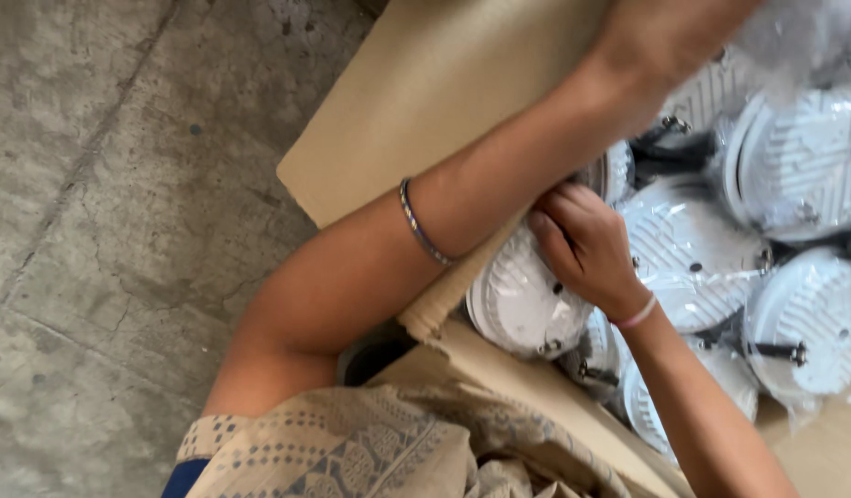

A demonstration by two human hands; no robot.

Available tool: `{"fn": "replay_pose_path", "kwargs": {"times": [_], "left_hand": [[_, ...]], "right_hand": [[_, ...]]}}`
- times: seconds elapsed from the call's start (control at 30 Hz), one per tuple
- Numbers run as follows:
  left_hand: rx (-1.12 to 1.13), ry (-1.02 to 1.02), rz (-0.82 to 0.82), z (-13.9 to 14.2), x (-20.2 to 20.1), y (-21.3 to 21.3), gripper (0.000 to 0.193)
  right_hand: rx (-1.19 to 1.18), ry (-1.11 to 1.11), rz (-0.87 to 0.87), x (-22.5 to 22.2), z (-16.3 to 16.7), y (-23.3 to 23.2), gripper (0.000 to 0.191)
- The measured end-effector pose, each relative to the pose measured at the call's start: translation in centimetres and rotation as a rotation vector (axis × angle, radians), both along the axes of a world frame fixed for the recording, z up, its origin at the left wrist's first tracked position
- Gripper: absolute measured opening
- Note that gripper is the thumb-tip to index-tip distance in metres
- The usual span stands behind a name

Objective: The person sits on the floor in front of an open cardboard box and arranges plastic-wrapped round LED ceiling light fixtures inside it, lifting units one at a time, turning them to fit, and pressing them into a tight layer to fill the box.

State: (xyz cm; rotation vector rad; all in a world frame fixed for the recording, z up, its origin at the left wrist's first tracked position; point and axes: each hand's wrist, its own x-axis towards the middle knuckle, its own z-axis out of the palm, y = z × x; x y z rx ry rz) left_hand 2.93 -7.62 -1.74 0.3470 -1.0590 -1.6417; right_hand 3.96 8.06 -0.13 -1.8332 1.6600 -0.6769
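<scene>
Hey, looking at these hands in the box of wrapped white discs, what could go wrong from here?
1. The right hand pinches thin plastic wrap on a white ribbed disc; the film could tear or slip.
2. The discs lie packed and overlapping in the cardboard box, so lifting one may drag a neighbouring disc along.
3. The left hand is blurred at the frame's top, its grip unclear.

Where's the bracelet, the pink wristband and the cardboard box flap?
beaded bracelet (pixel 423 231), head view, on the band across the forearm.
pink wristband (pixel 636 315), head view, on the band's middle.
cardboard box flap (pixel 425 101), head view, on its bare flat face.
</scene>
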Motion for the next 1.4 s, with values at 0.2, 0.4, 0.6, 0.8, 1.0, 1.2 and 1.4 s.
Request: {"fn": "replay_pose_path", "kwargs": {"times": [0.2,0.4,0.6,0.8,1.0,1.2,1.4], "left_hand": [[-0.085,0.030,0.053,0.6,-0.6,-0.1,0.043],[-0.048,0.035,-0.023,1.2,0.3,0.1,0.040],[-0.070,0.080,-0.040,2.4,2.2,0.0,0.036],[-0.067,0.060,-0.037,3.3,3.3,0.3,0.035],[-0.076,0.038,-0.037,3.8,3.6,0.4,0.034],[-0.081,0.004,-0.037,3.8,3.8,0.5,0.034],[-0.140,-0.031,-0.118,3.1,3.0,-0.1,0.028]], "right_hand": [[0.208,-0.089,0.033,0.2,0.6,-2.0,0.023],[0.307,0.001,0.227,-0.7,-2.8,-3.3,0.016],[0.343,0.057,0.236,-1.1,-3.7,-3.4,0.013],[0.370,0.023,0.204,-1.3,-3.5,-2.9,0.011],[0.326,-0.085,0.371,-3.9,-9.2,-2.9,0.019],[0.362,-0.030,0.364,-6.2,-17.5,-4.7,0.023],[0.352,0.012,0.352,-6.6,-20.7,-6.4,0.028]]}}
